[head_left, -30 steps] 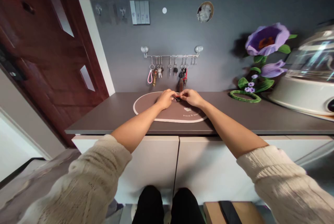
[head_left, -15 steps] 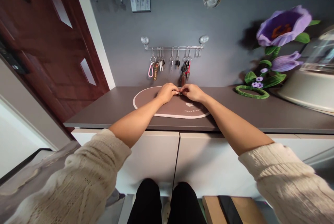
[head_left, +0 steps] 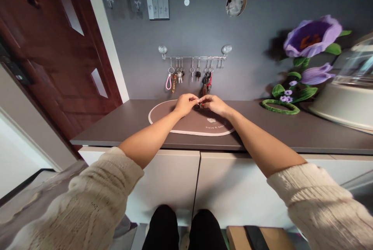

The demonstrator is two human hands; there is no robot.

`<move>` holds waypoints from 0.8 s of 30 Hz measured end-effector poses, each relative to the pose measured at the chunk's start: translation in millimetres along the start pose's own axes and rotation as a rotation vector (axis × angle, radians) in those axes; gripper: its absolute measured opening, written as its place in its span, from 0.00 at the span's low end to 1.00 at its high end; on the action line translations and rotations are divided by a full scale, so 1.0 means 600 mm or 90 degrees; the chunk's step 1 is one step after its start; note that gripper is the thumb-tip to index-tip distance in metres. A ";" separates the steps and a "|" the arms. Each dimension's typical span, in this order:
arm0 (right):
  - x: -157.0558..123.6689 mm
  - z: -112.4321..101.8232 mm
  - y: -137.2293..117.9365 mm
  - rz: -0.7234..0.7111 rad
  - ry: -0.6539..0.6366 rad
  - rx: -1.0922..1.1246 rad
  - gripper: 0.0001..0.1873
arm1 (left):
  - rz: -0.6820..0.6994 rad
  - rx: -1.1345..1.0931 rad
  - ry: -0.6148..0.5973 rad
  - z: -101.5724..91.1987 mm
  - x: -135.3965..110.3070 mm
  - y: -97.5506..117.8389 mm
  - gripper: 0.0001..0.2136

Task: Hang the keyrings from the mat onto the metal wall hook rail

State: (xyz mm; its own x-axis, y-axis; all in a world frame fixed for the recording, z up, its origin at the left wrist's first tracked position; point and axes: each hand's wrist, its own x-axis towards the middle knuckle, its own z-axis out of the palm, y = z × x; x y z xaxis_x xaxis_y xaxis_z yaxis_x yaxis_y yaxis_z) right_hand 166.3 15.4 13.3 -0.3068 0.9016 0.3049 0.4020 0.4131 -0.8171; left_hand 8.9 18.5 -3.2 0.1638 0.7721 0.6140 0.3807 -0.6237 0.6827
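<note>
Just above a brown oval mat (head_left: 163,118) with a pale rim, my left hand (head_left: 185,104) and my right hand (head_left: 215,104) meet fingertip to fingertip. Both are closed in a pinch on a small bunch of keys (head_left: 199,104), with a metal ring at the top. The fingers cover much of it. Behind them, a clear rail (head_left: 194,58) on the wall carries several hooks. Keys and key rings hang there, among them a pink loop (head_left: 168,82) and a red strap (head_left: 210,79).
The mat lies on a dark countertop (head_left: 128,122) over white cabinet doors (head_left: 166,176). Purple artificial flowers (head_left: 313,36) and a cream appliance-like object (head_left: 344,100) stand at the right. A dark red door (head_left: 58,44) is at the left. A cardboard box (head_left: 239,238) sits on the floor.
My hands have raised the keys slightly off the mat, and the metal ring now shows between the fingertips. The whole view has shifted a little downward in the picture.
</note>
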 end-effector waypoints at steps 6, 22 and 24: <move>0.005 0.004 0.006 0.007 -0.005 0.191 0.11 | -0.017 -0.111 0.041 0.004 0.005 0.001 0.09; -0.004 0.016 -0.003 -0.025 -0.026 0.331 0.16 | -0.053 -0.164 0.118 0.001 0.010 0.007 0.08; -0.003 0.015 -0.002 -0.029 -0.023 0.334 0.16 | -0.050 -0.175 0.110 0.002 0.010 0.008 0.08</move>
State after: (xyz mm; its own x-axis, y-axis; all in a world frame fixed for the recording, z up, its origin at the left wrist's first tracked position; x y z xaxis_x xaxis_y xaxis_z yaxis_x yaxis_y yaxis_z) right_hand 158.5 11.9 9.3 -0.3479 0.8750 0.3367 -0.0960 0.3240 -0.9412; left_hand 12.8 20.4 3.5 -0.0217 0.8018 0.5972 0.1224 -0.5907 0.7975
